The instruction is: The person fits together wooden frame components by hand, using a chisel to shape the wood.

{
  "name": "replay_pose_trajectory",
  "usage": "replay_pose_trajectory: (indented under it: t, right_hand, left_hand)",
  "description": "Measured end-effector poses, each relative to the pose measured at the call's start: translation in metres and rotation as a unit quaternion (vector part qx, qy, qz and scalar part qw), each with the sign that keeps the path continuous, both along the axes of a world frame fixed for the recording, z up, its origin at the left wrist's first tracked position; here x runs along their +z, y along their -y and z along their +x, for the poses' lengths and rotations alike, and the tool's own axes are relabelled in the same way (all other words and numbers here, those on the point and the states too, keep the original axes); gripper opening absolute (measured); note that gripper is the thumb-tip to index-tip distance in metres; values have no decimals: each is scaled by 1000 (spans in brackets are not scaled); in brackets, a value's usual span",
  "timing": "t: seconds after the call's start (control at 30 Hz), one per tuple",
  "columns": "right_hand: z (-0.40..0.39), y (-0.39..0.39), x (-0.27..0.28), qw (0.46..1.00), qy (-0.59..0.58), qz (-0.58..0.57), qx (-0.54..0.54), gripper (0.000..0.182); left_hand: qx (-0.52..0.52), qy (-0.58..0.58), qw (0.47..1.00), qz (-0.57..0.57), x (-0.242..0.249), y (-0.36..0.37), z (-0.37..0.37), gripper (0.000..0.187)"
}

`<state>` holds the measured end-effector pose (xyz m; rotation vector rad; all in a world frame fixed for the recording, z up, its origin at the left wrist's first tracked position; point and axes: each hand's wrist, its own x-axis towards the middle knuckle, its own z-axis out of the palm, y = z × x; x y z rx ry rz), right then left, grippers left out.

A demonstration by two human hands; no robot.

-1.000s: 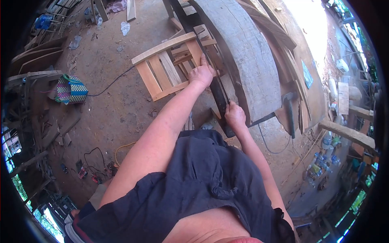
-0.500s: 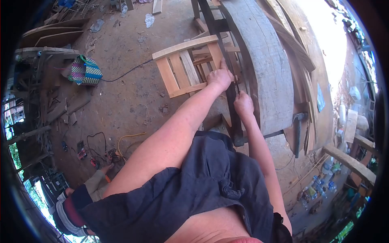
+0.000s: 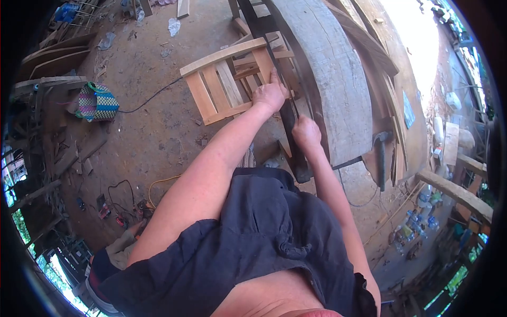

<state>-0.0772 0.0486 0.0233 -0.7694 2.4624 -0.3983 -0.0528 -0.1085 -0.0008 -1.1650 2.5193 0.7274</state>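
Observation:
A slatted wooden frame [image 3: 213, 87] with a curved top rail rests tilted against a dark, narrow beam [image 3: 288, 124]. My left hand [image 3: 269, 98] is closed around the frame's right-hand side, its index finger stretched along a slat. Just beside the beam, lower and to the right, my right hand [image 3: 307, 133] makes a fist. A thin dark tool juts up from that fist towards the frame's corner; its kind is too small to make out. Close to the right hand lies a thick, weathered grey plank [image 3: 338, 79].
A hammer [image 3: 382, 158] hangs at the plank's near right end, beside stacked boards [image 3: 404, 121]. On the dirt floor stand a woven basket [image 3: 100, 103] and tangled cables [image 3: 124, 198]. Plastic bottles [image 3: 414, 227] lie at lower right. Another person's leg [image 3: 119, 248] shows at lower left.
The whole view has shifted, so things appear further left and slightly higher. My left hand keeps its hold on the frame. My right hand stays closed beside the beam, slightly farther from the left.

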Motion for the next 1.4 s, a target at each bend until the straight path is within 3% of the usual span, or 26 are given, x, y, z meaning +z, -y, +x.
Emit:
replay_pose_trajectory:
  t: [0.27,0.63,1.03,1.13,1.4]
  right_hand:
    - [-16,36,-22,999,9,-30,-29,24]
    - [26,-37,8,1000,10,5,-23,21]
    - [-14,37,-30,998,15,-34,-42,25]
    - [-10,28,-20,998,10,-50,-31,25]
    - [31,-44,3,999,9,-2,-33,22]
  left_hand:
    - [2,12,1000,13,9,-3,-4,67]
    - [4,4,1000,22,15,-2,0,64]
    - [2,6,1000,7,17,-7,-3,65]
    - [7,31,1000,0,32,-9,-3,65]
    - [3,19,1000,9,12,-4,0,65]
